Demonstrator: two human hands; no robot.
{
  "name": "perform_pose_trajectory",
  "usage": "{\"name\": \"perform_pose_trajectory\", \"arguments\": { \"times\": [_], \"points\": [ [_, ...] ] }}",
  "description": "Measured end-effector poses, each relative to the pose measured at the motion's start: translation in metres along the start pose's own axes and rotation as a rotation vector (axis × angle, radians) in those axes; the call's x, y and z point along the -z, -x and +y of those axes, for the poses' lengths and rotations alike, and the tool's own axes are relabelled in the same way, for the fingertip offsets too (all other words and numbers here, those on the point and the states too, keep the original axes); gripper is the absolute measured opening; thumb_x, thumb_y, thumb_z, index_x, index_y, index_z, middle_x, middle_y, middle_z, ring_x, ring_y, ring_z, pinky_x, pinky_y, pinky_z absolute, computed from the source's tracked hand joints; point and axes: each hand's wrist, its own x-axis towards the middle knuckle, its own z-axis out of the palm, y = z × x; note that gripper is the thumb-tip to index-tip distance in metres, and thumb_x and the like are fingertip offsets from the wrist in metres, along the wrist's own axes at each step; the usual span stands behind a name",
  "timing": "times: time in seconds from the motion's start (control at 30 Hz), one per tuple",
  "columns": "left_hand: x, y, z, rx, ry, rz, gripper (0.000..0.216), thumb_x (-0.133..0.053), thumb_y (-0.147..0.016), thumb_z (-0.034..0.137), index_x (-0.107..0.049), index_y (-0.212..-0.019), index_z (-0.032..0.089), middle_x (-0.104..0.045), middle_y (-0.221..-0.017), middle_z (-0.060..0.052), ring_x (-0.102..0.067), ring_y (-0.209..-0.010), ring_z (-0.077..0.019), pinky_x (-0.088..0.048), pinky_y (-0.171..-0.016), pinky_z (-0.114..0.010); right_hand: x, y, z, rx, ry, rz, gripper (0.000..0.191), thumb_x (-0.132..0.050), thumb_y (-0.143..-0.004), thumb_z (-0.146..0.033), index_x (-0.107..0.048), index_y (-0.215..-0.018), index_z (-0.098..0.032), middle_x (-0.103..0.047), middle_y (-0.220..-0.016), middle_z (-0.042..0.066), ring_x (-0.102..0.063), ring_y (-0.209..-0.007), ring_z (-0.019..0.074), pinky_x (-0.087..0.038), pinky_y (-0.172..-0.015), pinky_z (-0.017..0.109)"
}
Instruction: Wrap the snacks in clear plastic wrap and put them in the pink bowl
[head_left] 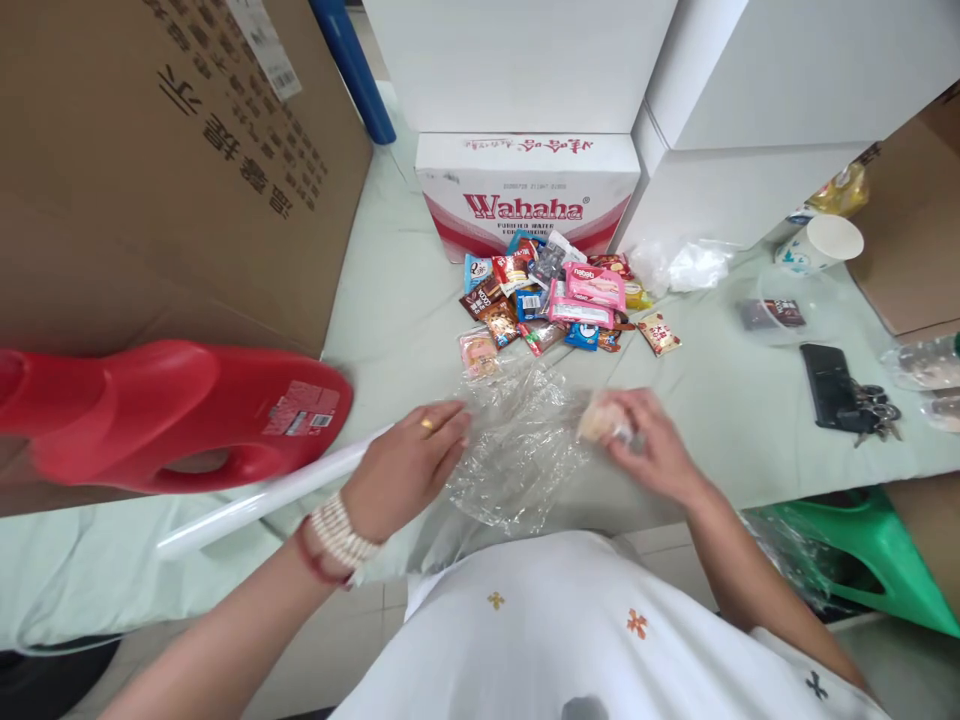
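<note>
A crumpled clear plastic bag (517, 450) lies on the cloth-covered table in front of me. My left hand (416, 460) is at the bag's left edge, its fingers closed together on the film; the fingertips are slightly blurred. To the right of the bag, my right hand (651, 445) grips a small pale wrapped snack (598, 418), blurred by motion. Beyond the bag is a heap of small packaged snacks, among them pink nabati wafer packs (595, 285). A clear-wrapped pinkish snack (480, 355) sits at the heap's near left edge.
Behind the heap stands a Wahaha water carton (529, 180). A red jug (195, 415) lies left, beside a white tube (262, 500) and a large cardboard box (172, 200). At right are a paper cup (821, 243), a plastic bowl (821, 315), a phone (827, 385) and keys (876, 410).
</note>
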Motion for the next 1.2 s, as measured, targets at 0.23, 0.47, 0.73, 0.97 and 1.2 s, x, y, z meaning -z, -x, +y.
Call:
{"name": "perform_pose_trajectory", "arguments": {
  "times": [0.23,0.47,0.73,0.97,1.2],
  "points": [
    [-0.093,-0.03,-0.003,-0.066,0.064,-0.083,0.047,-0.041,-0.104,0.035,-0.056,-0.147,0.023,-0.04,-0.164,-0.012,-0.035,-0.153,-0.031,-0.03,-0.123,-0.059,-0.041,0.008,-0.008,0.233,-0.233,-0.486,0.056,-0.063,-0.074,-0.011,-0.057,-0.129,-0.02,-0.06,-0.122,0.013,-0.056,-0.116,0.027,-0.049,-0.101,0.043],
    [-0.123,0.009,0.064,0.264,0.313,0.113,0.055,-0.035,-0.107,0.034,-0.033,-0.16,0.022,-0.026,-0.17,-0.016,-0.028,-0.156,-0.0301,-0.03,-0.123,-0.06,0.055,-0.016,0.078,-0.177,0.039,-0.012,0.046,-0.058,-0.085,-0.03,-0.06,-0.13,-0.02,-0.065,-0.125,0.013,-0.061,-0.112,0.0276,-0.049,-0.1,0.044],
    [-0.077,0.02,0.059,0.158,0.278,0.269,0.041,-0.043,-0.104,0.029,-0.059,-0.141,0.025,-0.051,-0.157,-0.009,-0.032,-0.155,-0.0278,-0.034,-0.123,-0.055,0.061,-0.101,0.127,-0.601,0.52,0.038,0.057,-0.06,-0.089,-0.053,-0.06,-0.129,-0.012,-0.059,-0.128,0.022,-0.05,-0.123,0.0376,-0.044,-0.1,0.048],
    [-0.103,0.024,0.025,0.196,0.076,0.03,0.046,-0.044,-0.103,0.033,-0.058,-0.145,0.023,-0.041,-0.163,-0.014,-0.034,-0.153,-0.0361,-0.026,-0.12,-0.065,0.048,-0.09,0.123,-0.673,0.617,-0.003,0.054,-0.064,-0.085,-0.044,-0.056,-0.125,-0.008,-0.059,-0.122,0.023,-0.057,-0.11,0.0342,-0.046,-0.089,0.04],
    [-0.124,0.035,0.043,0.309,0.156,0.073,0.051,-0.033,-0.106,0.033,-0.049,-0.152,0.022,-0.035,-0.166,-0.014,-0.033,-0.154,-0.0316,-0.022,-0.122,-0.062,0.066,-0.049,0.119,-0.661,0.512,0.081,0.042,-0.069,-0.072,-0.039,-0.059,-0.105,-0.017,-0.066,-0.099,0.011,-0.061,-0.089,0.0279,-0.048,-0.075,0.036]
  ]
}}
